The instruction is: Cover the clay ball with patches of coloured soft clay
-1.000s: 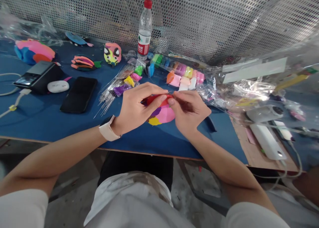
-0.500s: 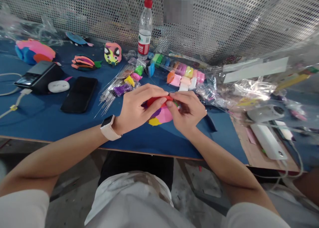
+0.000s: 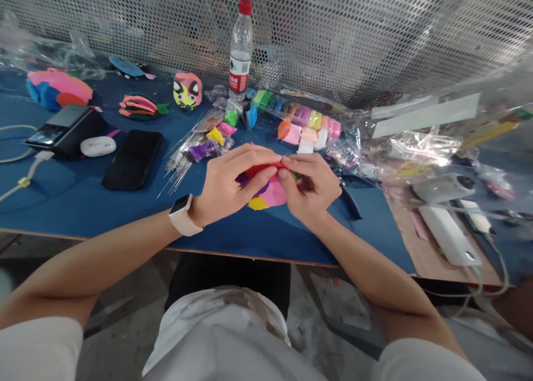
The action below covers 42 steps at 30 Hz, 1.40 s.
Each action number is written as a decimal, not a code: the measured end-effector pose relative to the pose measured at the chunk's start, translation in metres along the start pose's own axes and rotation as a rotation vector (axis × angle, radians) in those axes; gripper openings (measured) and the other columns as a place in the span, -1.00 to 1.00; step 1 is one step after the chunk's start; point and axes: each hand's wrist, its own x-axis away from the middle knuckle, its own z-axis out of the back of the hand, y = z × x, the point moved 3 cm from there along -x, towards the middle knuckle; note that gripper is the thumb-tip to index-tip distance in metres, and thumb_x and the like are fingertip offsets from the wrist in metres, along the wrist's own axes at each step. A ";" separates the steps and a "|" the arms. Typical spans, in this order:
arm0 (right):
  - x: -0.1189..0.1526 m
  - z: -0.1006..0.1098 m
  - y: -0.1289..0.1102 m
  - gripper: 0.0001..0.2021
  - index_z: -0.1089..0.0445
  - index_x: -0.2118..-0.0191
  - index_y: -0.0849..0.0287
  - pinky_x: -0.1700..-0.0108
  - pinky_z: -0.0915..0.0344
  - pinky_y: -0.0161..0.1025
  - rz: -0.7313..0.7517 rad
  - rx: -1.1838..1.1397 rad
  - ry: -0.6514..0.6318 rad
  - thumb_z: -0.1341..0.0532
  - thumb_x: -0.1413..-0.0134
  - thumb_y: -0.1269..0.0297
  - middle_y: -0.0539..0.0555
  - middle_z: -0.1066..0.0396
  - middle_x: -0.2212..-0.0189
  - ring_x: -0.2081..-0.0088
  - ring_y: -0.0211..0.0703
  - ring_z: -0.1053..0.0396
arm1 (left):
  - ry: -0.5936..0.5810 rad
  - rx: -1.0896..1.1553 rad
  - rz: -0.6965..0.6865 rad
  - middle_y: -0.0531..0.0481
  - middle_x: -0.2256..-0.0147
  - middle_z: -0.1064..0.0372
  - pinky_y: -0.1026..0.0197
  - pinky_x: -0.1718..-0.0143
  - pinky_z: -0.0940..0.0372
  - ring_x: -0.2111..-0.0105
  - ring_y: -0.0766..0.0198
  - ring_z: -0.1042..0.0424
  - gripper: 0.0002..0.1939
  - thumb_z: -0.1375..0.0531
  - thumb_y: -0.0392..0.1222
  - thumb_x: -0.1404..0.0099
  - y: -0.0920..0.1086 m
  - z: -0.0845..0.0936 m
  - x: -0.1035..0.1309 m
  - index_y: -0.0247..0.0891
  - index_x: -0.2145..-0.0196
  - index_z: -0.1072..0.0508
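Both hands meet over a multicoloured clay model [image 3: 272,195] on the blue table, showing pink, yellow and purple patches. Red modelling clay [image 3: 260,170] lies along its top, pinched between my fingertips. My left hand [image 3: 239,175], with a watch [image 3: 182,211] at the wrist, presses the red clay between thumb and fingers. From the other side, my right hand [image 3: 312,184] pinches the same clay, its fingertips touching those of the left. Much of the model is hidden behind the hands.
Behind the hands stand a water bottle [image 3: 240,53] and packs of coloured clay [image 3: 308,117]. Thin metal wires [image 3: 179,159], a phone [image 3: 132,159] and a white mouse [image 3: 98,146] lie left. Pliers-like dark handles [image 3: 352,200] and a white device [image 3: 449,236] are right.
My fingers have shifted very slightly on the red clay, and my right hand sits a touch further left. The rest of the table looks the same.
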 end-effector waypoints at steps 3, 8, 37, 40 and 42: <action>0.000 -0.001 0.001 -0.86 -0.71 0.05 -0.07 0.22 -0.68 0.04 0.044 0.045 0.005 -0.45 -0.47 0.04 0.08 -0.72 0.22 0.25 0.03 -0.67 | 0.003 0.009 -0.004 -0.14 -0.02 -0.77 0.02 -0.20 -0.63 -0.05 0.08 -0.75 -0.73 -0.34 0.08 -0.69 0.000 0.000 -0.001 -0.09 -0.07 -0.76; 0.004 -0.004 -0.001 -0.79 -0.64 -0.04 -0.03 0.28 -0.66 -0.10 -0.013 -0.038 0.021 -0.46 -0.48 0.02 0.05 -0.70 0.18 0.28 -0.09 -0.66 | 0.008 -0.001 0.072 -0.12 0.03 -0.78 0.14 -0.03 -0.63 0.07 0.14 -0.76 -0.65 -0.30 0.15 -0.70 -0.004 0.001 -0.001 -0.15 -0.09 -0.75; -0.007 -0.004 0.018 -0.60 -0.66 -0.06 0.01 0.01 -0.68 0.02 -0.412 -0.220 -0.266 -0.48 -0.38 -0.19 0.08 -0.75 0.07 0.09 0.03 -0.69 | -0.092 0.079 0.322 -0.07 0.26 -0.71 0.18 0.31 -0.45 0.31 0.19 -0.60 -0.40 -0.29 0.42 -0.62 -0.029 0.001 -0.009 -0.19 0.14 -0.78; -0.008 -0.005 0.017 -0.60 -0.65 -0.05 0.00 -0.01 -0.68 0.04 -0.393 -0.235 -0.261 -0.44 -0.42 -0.21 0.08 -0.75 0.05 0.08 0.03 -0.69 | -0.099 0.063 0.307 -0.07 0.23 -0.74 0.17 0.27 -0.47 0.29 0.18 -0.63 -0.44 -0.31 0.38 -0.62 -0.029 0.001 -0.008 -0.18 0.10 -0.79; -0.008 -0.006 0.015 -0.58 -0.63 -0.01 0.01 0.01 -0.68 0.01 -0.409 -0.232 -0.248 -0.48 -0.38 -0.24 0.08 -0.75 0.08 0.09 0.02 -0.69 | -0.101 0.068 0.300 -0.07 0.22 -0.75 0.18 0.28 -0.47 0.29 0.18 -0.64 -0.48 -0.34 0.35 -0.61 -0.028 0.000 -0.006 -0.18 0.06 -0.80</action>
